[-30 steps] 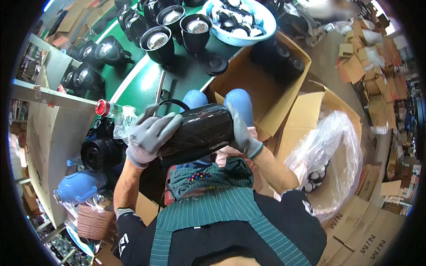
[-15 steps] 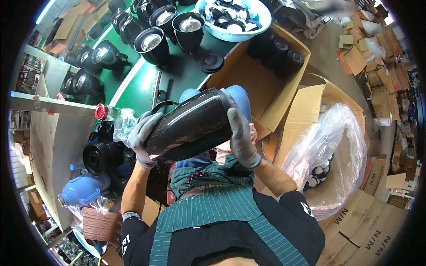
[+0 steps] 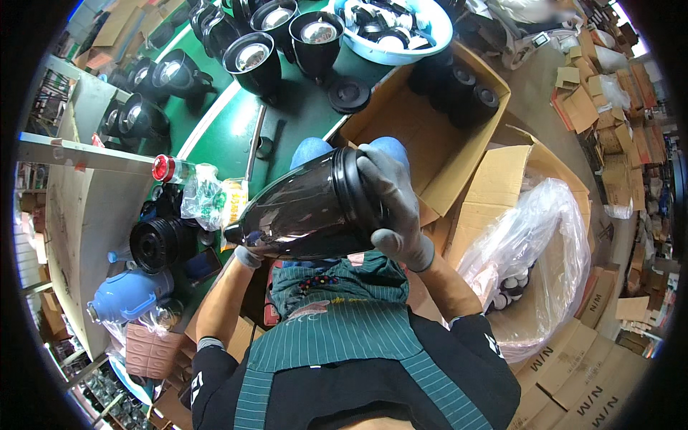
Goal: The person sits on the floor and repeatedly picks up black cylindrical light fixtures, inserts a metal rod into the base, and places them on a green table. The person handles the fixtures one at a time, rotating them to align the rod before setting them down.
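Note:
A glossy black thermos jug (image 3: 290,208) lies tilted across my lap, its narrow spout end to the left and its wide end to the right. My right hand (image 3: 398,208), in a grey glove, is wrapped round the wide end, where a ridged black ring (image 3: 349,188) shows. Only the wrist and glove edge of my left hand (image 3: 249,256) come out from under the narrow end; that hand bears the jug from below, its fingers hidden. Beyond the jug, several similar black jugs (image 3: 251,64) stand on the green table (image 3: 228,129), near a round black lid (image 3: 349,94).
A light-blue basin (image 3: 380,56) of small black and white parts stands at the back. To the right are a cardboard box (image 3: 401,136) with black cylinders and a carton lined with clear plastic (image 3: 545,236). At left lie a red-capped jar (image 3: 166,168) and a blue bottle (image 3: 132,294).
The jug has turned in my hands: its handle is out of sight and a ridged ring shows at the wide end. My left hand has slipped underneath; my right has moved over the end.

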### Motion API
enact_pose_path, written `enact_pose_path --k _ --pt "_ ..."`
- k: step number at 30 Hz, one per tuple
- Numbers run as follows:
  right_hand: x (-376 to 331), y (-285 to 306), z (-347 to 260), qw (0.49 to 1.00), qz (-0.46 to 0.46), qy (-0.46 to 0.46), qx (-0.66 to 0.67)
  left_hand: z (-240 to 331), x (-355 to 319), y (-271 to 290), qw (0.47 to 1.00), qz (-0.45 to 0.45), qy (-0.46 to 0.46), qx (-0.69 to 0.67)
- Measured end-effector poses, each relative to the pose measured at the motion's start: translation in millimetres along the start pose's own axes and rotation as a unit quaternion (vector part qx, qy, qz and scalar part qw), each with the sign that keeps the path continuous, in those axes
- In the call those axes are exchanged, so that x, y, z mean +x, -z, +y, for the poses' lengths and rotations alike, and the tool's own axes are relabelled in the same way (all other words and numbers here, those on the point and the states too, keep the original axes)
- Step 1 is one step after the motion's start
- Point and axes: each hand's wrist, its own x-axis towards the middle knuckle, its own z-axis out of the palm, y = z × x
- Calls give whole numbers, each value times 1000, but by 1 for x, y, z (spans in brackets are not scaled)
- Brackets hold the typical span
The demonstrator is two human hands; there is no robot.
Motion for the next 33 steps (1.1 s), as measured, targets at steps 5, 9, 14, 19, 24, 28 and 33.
enact_pose_path --k 5,9,14,19,24,28,33 --pt "3 7 -1 997 -33 59 -40 -8 2 26 996 -59 14 66" --pt "-3 4 8 992 -51 82 -75 -16 -3 36 996 -46 25 69" --pt "-9 -9 9 1000 -7 -20 11 1 -15 42 989 93 23 108" --pt "-15 -19 1 965 23 -208 158 61 -8 -49 824 169 -228 490" --pt "-55 -9 50 976 -90 -194 34 124 -12 -102 318 -45 -399 859" --pt "-52 13 58 938 -131 -304 105 127 1 -78 482 39 -424 766" --pt "7 10 12 992 -105 -73 -19 72 -6 1 844 193 -172 471"
